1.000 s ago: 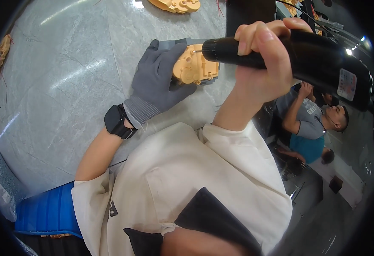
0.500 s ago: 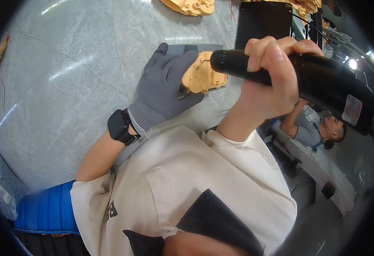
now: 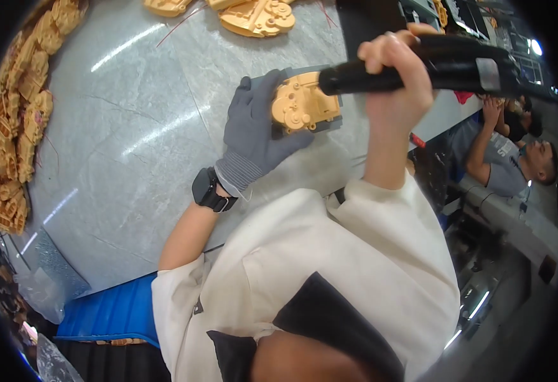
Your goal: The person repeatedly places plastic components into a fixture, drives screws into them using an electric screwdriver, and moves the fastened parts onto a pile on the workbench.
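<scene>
A yellow-orange plastic housing with round bosses lies in a dark grey block-shaped holder on the table. My left hand, in a grey knitted glove, grips the housing's left side, thumb along the near edge and fingers at the far edge. In my bare right hand is a black electric screwdriver, held nearly level with its fingers wrapped round the body. The screwdriver's nose is over the housing's far right corner. Its bit cannot be made out, so whether it touches is unclear.
Several similar yellow housings lie at the table's far edge, near thin red wires. A long heap of yellow parts lines the left edge. A blue crate stands at the near left. To the right, another person sits.
The view has shifted, bringing the left heap into sight. The screwdriver's nose has moved right across the housing, and its bit no longer shows. My left hand keeps its hold.
</scene>
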`<action>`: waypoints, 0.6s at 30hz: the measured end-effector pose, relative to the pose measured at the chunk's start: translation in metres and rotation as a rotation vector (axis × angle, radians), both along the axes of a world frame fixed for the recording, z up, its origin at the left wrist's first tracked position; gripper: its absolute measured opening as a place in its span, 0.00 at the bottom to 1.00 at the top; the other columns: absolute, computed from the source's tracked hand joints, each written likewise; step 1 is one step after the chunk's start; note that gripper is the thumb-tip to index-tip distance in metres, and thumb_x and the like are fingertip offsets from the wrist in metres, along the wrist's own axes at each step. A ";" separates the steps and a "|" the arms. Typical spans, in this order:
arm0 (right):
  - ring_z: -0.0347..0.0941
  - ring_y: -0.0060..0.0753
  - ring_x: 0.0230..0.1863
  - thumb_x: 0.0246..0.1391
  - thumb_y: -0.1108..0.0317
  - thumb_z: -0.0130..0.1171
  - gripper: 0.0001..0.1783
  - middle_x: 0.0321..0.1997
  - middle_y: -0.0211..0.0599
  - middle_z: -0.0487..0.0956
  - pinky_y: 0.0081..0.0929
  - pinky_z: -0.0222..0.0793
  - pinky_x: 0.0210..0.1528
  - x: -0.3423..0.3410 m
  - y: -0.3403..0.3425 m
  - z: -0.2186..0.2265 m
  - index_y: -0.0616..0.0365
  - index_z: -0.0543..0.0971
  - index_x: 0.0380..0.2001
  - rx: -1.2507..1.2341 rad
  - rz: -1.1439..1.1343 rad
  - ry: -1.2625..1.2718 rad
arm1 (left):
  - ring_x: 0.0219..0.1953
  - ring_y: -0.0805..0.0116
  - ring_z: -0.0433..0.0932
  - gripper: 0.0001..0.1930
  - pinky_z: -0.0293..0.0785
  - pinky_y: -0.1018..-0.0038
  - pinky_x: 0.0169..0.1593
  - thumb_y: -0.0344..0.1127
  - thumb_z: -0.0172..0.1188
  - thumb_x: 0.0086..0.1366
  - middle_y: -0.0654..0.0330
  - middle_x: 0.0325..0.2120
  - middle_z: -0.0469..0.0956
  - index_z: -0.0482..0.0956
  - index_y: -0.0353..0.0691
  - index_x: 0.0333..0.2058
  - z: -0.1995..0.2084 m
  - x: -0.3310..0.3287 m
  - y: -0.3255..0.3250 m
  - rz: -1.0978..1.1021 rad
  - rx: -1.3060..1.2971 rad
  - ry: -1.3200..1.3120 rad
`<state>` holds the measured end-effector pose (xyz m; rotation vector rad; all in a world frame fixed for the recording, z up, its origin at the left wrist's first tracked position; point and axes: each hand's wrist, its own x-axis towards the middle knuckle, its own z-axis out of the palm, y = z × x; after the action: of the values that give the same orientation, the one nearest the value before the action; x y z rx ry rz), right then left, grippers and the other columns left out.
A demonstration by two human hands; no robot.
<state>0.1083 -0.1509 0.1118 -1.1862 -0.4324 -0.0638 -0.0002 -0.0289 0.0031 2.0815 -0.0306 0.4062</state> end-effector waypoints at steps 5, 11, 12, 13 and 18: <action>0.61 0.25 0.26 0.52 0.52 0.53 0.23 0.25 0.25 0.66 0.33 0.54 0.41 -0.049 -0.060 0.064 0.55 0.66 0.45 0.106 0.084 -0.448 | 0.40 0.61 0.74 0.35 0.70 0.65 0.48 0.47 0.66 0.45 0.53 0.37 0.73 0.65 0.37 0.51 0.019 0.025 -0.010 -0.009 -0.301 0.372; 0.64 0.25 0.23 0.48 0.48 0.60 0.30 0.25 0.24 0.68 0.31 0.58 0.37 -0.064 -0.048 0.072 0.54 0.63 0.48 0.123 0.061 -0.613 | 0.46 0.62 0.71 0.28 0.71 0.70 0.48 0.32 0.60 0.53 0.50 0.44 0.70 0.63 0.33 0.52 0.061 0.007 0.026 -0.046 -1.362 0.213; 0.64 0.25 0.23 0.48 0.49 0.60 0.30 0.25 0.24 0.68 0.31 0.59 0.36 -0.060 -0.044 0.069 0.53 0.63 0.48 0.146 0.059 -0.653 | 0.46 0.61 0.71 0.28 0.71 0.68 0.49 0.32 0.59 0.54 0.48 0.45 0.69 0.61 0.32 0.53 0.067 0.001 0.041 -0.007 -1.620 0.221; 0.64 0.25 0.23 0.48 0.49 0.60 0.30 0.25 0.24 0.68 0.31 0.59 0.36 -0.060 -0.043 0.071 0.53 0.63 0.48 0.169 0.078 -0.675 | 0.47 0.59 0.70 0.28 0.71 0.66 0.49 0.32 0.58 0.56 0.46 0.46 0.67 0.60 0.31 0.53 0.076 -0.018 0.053 0.057 -1.889 0.226; 0.66 0.26 0.23 0.48 0.52 0.60 0.29 0.26 0.25 0.69 0.29 0.61 0.33 -0.061 -0.022 0.076 0.53 0.63 0.49 0.317 0.193 -0.744 | 0.49 0.57 0.68 0.30 0.66 0.65 0.54 0.32 0.58 0.56 0.43 0.49 0.63 0.57 0.31 0.55 0.104 -0.099 0.139 -0.005 -1.776 -0.279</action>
<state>0.0469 -0.1732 0.1881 -0.7711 -1.1437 -0.3996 -0.0991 0.1098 0.1069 0.2731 0.1217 0.4384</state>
